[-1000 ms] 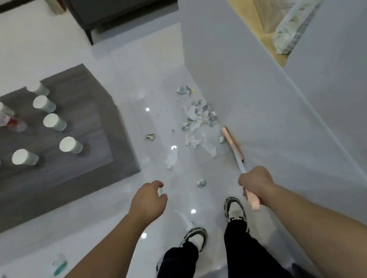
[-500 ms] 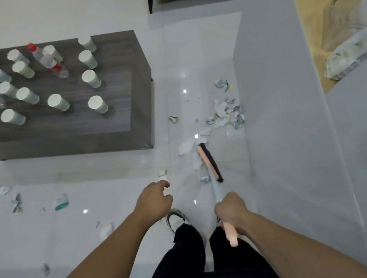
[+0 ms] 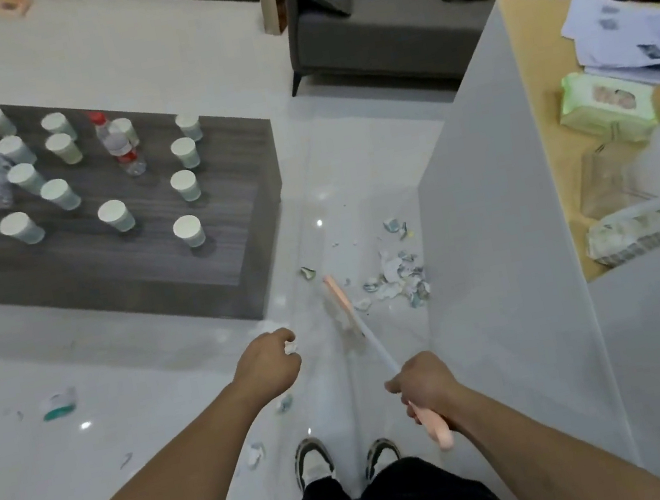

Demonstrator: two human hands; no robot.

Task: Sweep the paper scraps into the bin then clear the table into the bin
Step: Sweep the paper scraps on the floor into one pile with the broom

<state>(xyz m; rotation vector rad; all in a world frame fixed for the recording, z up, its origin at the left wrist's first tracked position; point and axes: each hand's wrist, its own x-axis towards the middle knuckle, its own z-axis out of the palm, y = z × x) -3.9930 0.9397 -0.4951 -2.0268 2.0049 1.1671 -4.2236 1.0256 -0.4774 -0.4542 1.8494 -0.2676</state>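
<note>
My right hand (image 3: 424, 383) grips the white and pink handle of a broom (image 3: 362, 332); its pink head (image 3: 340, 298) rests on the floor just left of a pile of paper scraps (image 3: 400, 281) lying against the grey wall. My left hand (image 3: 269, 364) hangs curled with a small white scrap (image 3: 291, 348) at its fingertips. More scraps (image 3: 57, 403) lie scattered on the floor to the left and near my feet. No bin is in view. The dark low table (image 3: 190, 265) holds several paper cups (image 3: 188, 230) and plastic bottles (image 3: 120, 145).
A grey partition wall (image 3: 491, 221) rises on the right, with a wooden counter (image 3: 542, 115) behind it holding a wipes pack (image 3: 603, 109), papers and plastic wrap. A grey sofa (image 3: 389, 19) stands at the back. My shoes (image 3: 313, 464) stand on the glossy white floor.
The broom head has swung from beside the wall leftward, then forward up to the left edge of the scrap pile. My view has tilted up and turned, showing more table and the sofa.
</note>
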